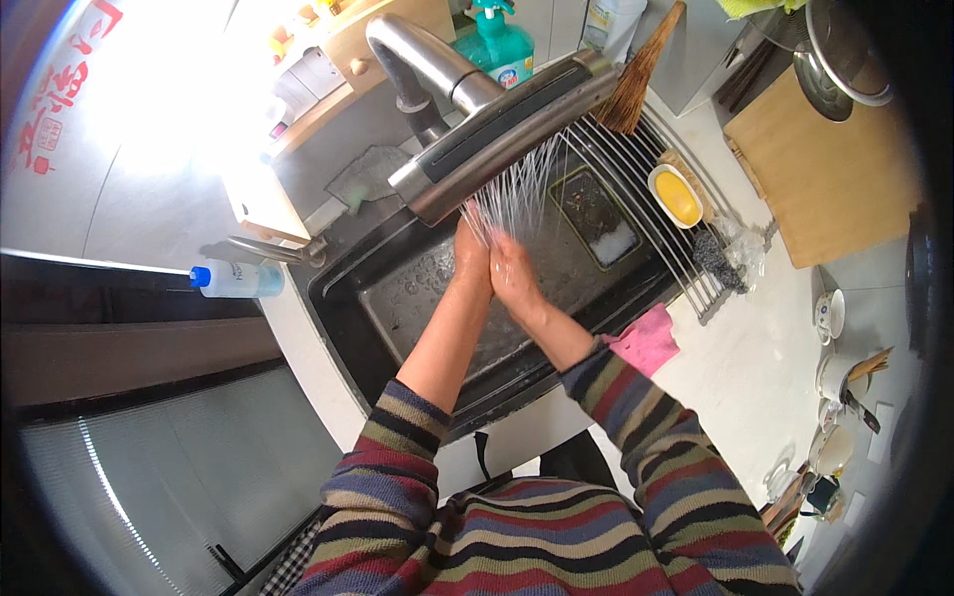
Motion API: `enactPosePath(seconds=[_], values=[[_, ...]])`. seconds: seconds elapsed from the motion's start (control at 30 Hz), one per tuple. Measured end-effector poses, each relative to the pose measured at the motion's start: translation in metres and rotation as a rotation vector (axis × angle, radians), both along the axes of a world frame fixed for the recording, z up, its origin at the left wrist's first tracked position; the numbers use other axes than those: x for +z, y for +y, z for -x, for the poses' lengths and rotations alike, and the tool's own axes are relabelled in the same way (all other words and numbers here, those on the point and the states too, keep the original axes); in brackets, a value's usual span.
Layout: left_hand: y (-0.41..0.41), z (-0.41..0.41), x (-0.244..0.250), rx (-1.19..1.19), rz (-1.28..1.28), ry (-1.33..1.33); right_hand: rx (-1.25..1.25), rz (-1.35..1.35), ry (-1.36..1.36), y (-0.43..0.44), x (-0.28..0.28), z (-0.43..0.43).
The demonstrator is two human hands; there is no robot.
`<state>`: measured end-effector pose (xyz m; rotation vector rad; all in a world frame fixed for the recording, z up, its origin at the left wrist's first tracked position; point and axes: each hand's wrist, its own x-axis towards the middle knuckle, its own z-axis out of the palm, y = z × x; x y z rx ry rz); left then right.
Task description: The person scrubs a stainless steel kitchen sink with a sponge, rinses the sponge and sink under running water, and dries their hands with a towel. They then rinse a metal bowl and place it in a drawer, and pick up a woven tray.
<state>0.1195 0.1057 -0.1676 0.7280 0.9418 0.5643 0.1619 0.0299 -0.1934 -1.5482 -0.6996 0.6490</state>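
Under the wide steel faucet [507, 141], my left hand [472, 253] and my right hand [516, 277] press together, wet, over the dark sink [417, 298]. Thin streams of water [522, 186] fall from the faucet head onto the fingers and beside them. My right hand lies against the side of my left, slightly blurred. No object shows between them, though the spray and the overlap hide the fingers in part. A drain basket [596, 216] with bits of debris and white foam sits in the basin to the right of my hands.
A metal roll-up rack [633, 201] spans the sink's right side, holding a yellow soap dish [677, 195]. Nearby are a straw brush [637, 82], a steel scourer [717, 261] and a pink cloth [645, 339]. Behind stands a green pump bottle [496, 45]; a blue-capped bottle [238, 279] lies left.
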Motion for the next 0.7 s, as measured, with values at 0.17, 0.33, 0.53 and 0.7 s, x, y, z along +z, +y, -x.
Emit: enactPosePath(seconds=[0.17, 0.33, 0.53, 0.7], values=[[-0.055, -0.001, -0.012, -0.009, 0.015, -0.008, -0.014, -0.002, 0.597, -0.009, 0.008, -0.013], [-0.036, 0.014, 0.014, -0.016, -0.001, 0.041, 0.234, 0.204, -0.088, -0.029, 0.043, -0.003], [-0.012, 0.070, 0.030, -0.289, -0.426, 0.073, 0.271, 0.075, -0.759, -0.066, 0.158, 0.005], [-0.041, 0.176, 0.027, -0.587, -1.095, 0.724, 0.164, -0.090, -1.031, -0.076, 0.271, -0.011]])
